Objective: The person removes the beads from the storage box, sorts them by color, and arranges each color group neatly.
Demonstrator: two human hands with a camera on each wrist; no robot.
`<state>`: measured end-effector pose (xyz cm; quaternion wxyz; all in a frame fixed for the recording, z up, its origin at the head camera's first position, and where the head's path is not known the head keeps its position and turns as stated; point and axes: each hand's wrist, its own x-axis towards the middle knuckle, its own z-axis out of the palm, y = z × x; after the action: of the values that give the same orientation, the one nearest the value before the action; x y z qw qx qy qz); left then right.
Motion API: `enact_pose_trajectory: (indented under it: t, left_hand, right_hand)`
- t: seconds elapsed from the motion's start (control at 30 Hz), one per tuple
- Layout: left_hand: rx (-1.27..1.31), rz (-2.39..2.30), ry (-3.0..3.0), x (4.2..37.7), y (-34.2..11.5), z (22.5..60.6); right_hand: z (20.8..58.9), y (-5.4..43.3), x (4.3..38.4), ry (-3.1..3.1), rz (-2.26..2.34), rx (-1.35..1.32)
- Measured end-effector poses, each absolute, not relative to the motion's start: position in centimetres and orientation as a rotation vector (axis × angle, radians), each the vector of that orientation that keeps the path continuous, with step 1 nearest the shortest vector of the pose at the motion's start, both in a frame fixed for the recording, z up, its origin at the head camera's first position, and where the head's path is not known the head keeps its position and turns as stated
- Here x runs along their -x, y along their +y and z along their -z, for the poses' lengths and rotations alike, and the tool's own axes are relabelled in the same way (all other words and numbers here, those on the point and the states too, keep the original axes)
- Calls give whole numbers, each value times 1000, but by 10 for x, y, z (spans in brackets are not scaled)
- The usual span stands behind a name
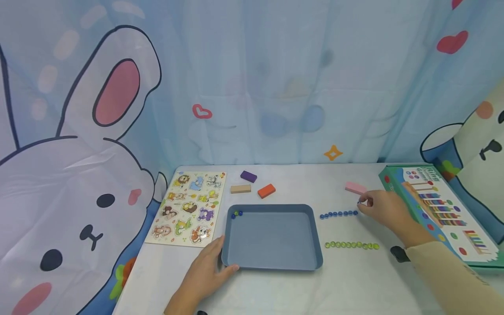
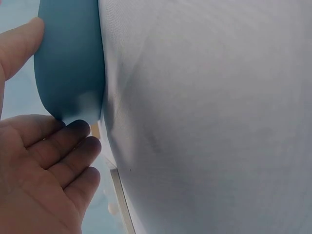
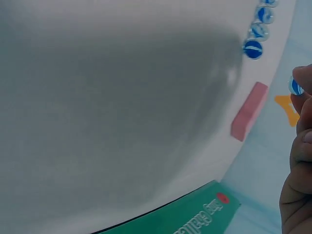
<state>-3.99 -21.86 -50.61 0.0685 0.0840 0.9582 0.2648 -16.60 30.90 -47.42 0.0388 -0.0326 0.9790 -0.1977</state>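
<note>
My right hand (image 1: 383, 212) pinches a blue-and-clear glass marble (image 3: 295, 86) between thumb and forefinger. It is raised over the right end of a row of blue marbles (image 1: 338, 214). Nearer me lies a row of yellow-green marbles (image 1: 351, 245). At the near left corner of a blue-grey tray (image 1: 271, 238), my left hand (image 1: 204, 269) rests with its thumb along the front wall and its relaxed fingers by the left side. The tray's far left corner holds two blue marbles and a green one (image 1: 236, 213).
An animal puzzle board (image 1: 189, 210) lies left of the tray. Behind the tray are purple (image 1: 249, 176), tan (image 1: 240, 189) and orange (image 1: 266, 190) blocks. A pink block (image 1: 355, 188) lies just beyond my right hand. A green toy box (image 1: 441, 214) stands at the right, before a printed curtain.
</note>
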Motion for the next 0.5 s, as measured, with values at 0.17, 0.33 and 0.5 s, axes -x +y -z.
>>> enact_pose_trajectory:
  t: [0.17,0.33,0.5]
  left_hand:
    - [-269,-802,2889,40,-219,508]
    - [-269,-807,2887,38,-219,508]
    - [-275,-807,2894,39,-219,506]
  right_hand:
    - [482,317,164,2971,572,109]
    - [489,322,161,2964,557,122]
    - [493,323,161,2949,551,132]
